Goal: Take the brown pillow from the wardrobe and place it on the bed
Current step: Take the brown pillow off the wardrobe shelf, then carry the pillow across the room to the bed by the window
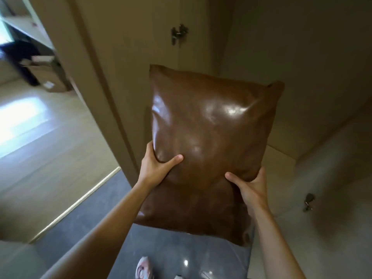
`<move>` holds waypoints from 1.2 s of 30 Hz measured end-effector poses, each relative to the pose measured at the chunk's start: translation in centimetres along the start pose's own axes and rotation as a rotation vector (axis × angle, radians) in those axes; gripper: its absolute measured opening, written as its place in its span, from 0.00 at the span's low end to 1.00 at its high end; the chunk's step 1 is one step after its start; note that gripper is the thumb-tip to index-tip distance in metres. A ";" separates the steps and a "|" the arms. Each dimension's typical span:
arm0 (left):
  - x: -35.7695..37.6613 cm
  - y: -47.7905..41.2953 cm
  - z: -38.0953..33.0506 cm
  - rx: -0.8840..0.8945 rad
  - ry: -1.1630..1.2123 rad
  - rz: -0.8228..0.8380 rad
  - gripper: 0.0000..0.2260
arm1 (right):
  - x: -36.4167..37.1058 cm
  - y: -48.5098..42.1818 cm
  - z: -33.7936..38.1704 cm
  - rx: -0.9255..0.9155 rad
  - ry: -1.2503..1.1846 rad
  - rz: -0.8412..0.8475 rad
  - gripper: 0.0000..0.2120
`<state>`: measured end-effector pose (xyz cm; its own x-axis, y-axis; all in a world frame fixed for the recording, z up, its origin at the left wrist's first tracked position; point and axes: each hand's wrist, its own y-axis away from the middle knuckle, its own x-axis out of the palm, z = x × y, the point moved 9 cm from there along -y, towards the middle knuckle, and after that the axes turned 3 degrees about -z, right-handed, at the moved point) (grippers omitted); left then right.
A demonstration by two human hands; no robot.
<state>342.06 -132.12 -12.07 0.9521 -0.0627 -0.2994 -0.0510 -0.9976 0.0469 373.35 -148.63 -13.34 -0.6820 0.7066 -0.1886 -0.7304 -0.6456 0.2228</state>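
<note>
While it is held up in mid-air before the wardrobe (261, 47), the brown pillow (209, 125) stands on end, glossy face toward the camera, its lower edge hanging above the grey floor (112, 198). The left hand (156, 168) clasps its lower left side, thumb pressed into the front face and fingers wrapped behind. The right hand (251, 187) clasps the lower right side likewise, thumb dimpling the cover. Behind the pillow, a metal hinge (179, 34) sits on the pale wardrobe panel; a second hinge (309, 202) lies lower right. A slippered foot (144, 267) shows at the bottom edge. A cardboard box (47, 77) rests on the wooden floor (40, 127) far left.
</note>
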 end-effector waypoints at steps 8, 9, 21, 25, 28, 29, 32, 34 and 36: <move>-16.7 6.6 2.3 0.028 0.083 -0.217 0.38 | 10.4 10.3 2.9 -0.101 0.016 0.183 0.61; -19.4 7.5 2.7 0.028 0.094 -0.251 0.38 | 12.5 11.7 3.3 -0.114 0.013 0.220 0.60; -46.9 15.7 8.5 -0.010 0.103 -0.697 0.33 | 36.2 28.0 6.2 -0.305 0.061 0.592 0.54; -53.4 17.3 10.8 -0.041 0.101 -0.816 0.35 | 43.8 31.9 7.2 -0.339 0.077 0.715 0.52; -56.7 17.5 12.3 -0.089 0.067 -0.878 0.47 | 48.2 33.5 7.8 -0.346 0.095 0.775 0.50; -57.7 17.3 12.8 -0.097 0.065 -0.897 0.48 | 49.6 33.8 8.1 -0.352 0.106 0.789 0.49; -60.2 16.0 14.4 -0.120 0.087 -0.947 0.50 | 53.9 34.1 8.8 -0.371 0.155 0.809 0.51; -61.6 14.3 15.7 -0.140 0.110 -0.978 0.48 | 57.2 33.7 9.4 -0.387 0.184 0.827 0.50; -62.7 12.5 16.7 -0.151 0.117 -0.999 0.45 | 60.2 33.1 10.0 -0.385 0.162 0.849 0.47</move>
<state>276.65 -141.14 -8.64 0.5624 0.8087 -0.1722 0.8147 -0.5776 -0.0515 308.41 -124.56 -7.71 -0.9666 -0.0736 -0.2456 0.0705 -0.9973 0.0214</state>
